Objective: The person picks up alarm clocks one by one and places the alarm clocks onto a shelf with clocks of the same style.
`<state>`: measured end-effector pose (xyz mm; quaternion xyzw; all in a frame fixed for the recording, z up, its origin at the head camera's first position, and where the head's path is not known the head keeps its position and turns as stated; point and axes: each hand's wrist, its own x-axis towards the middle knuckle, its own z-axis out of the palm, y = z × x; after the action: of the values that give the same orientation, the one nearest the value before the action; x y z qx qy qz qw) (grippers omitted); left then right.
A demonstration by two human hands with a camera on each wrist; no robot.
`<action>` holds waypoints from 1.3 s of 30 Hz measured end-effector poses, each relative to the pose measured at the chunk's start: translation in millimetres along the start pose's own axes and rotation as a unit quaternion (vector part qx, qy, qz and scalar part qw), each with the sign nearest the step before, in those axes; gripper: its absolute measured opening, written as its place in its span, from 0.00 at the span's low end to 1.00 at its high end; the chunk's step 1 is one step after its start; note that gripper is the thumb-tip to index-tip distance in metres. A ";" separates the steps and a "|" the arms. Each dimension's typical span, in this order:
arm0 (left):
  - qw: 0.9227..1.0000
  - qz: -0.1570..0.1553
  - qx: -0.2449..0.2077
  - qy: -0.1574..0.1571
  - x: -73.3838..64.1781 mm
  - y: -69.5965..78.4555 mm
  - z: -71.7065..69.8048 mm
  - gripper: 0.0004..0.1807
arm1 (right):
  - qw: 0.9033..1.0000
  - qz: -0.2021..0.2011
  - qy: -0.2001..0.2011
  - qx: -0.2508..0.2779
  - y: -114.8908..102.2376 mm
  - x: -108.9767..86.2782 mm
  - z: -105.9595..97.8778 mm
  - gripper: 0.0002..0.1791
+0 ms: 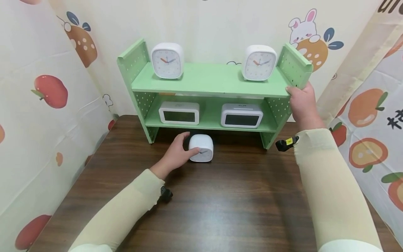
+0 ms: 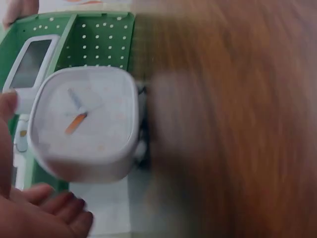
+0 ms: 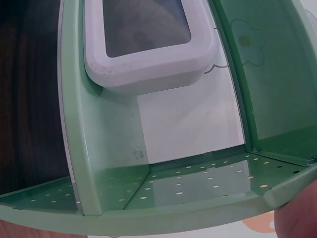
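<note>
A small white alarm clock with a dial face stands on the table in front of a green two-tier shelf. My left hand is at its left side, thumb overlapping the dial in the head view. In the left wrist view the thumb and fingers are spread around the clock, with gaps showing between them and its body. My right hand grips the shelf's right side panel near the upper board, thumb in front; its other fingers are mostly hidden behind the panel.
Two white dial clocks stand on the upper board, at left and right. Below, two white digital clocks with dark screens sit on the lower board. The brown wooden table spreads in front; a fruit-print curtain hangs behind and at the sides.
</note>
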<state>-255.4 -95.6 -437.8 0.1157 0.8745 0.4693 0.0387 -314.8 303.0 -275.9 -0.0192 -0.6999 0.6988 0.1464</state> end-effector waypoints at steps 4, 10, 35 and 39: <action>0.999 -0.045 -0.029 0.002 2.2 -2.9 12.5 0.51 | 1.000 -0.001 -0.004 0.003 0.1 -0.1 0.5 0.30; 0.992 -0.073 -0.107 0.011 6.7 -6.8 26.8 0.54 | 1.000 -0.005 0.003 0.010 -0.3 -0.7 2.0 0.30; 0.983 -0.071 -0.168 0.022 8.4 -15.1 42.2 0.50 | 1.000 -0.007 0.001 0.006 0.6 -1.1 1.7 0.31; 0.984 -0.064 -0.165 0.024 5.7 -11.7 42.2 0.49 | 1.000 -0.007 0.002 0.001 0.3 -1.7 1.6 0.31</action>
<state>-255.4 -66.2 -470.7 0.0408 0.7914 0.6063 0.0662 -313.6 301.0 -276.5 -0.0150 -0.6988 0.6986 0.1529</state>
